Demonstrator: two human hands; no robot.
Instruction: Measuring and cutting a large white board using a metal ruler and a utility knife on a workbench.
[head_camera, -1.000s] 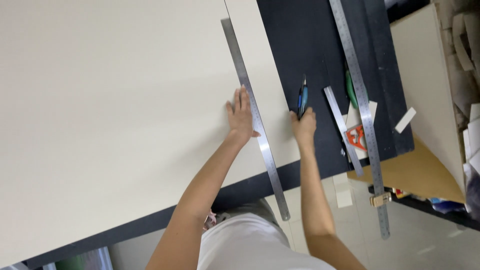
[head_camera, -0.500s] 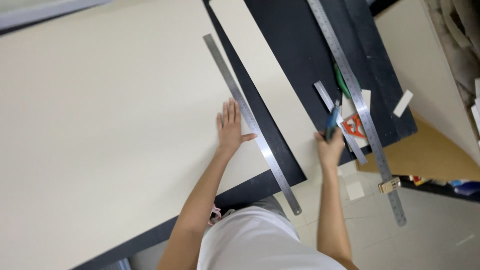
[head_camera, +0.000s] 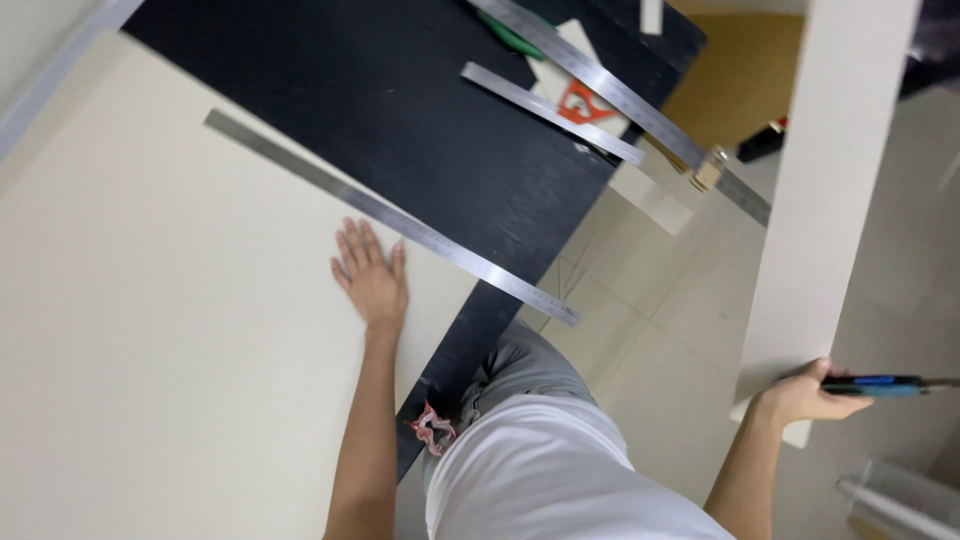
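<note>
At the right edge of the scene, off the tabletop (head_camera: 420, 110), the right hand (head_camera: 800, 395) is closed around the lower end of a long pale strip of board (head_camera: 830, 190), which stands lifted over the floor, well apart from the work surface. That same hand also clamps a blue-handled knife (head_camera: 875, 385) against the strip; the blade end runs out of view. The left hand (head_camera: 370, 275) lies flat and open, fingers spread, on the large cream sheet (head_camera: 170, 320), just beside the long steel ruler (head_camera: 390, 215) resting along the sheet's edge. Judged from this, a cut-off strip is being carried clear while the sheet is held down. Setting the strip aside calls for a free landing place and care with the knife. Two more steel rules (head_camera: 555, 115) lie at the far side. A red-and-white scrap (head_camera: 432, 428) near the waist cannot be identified.
</note>
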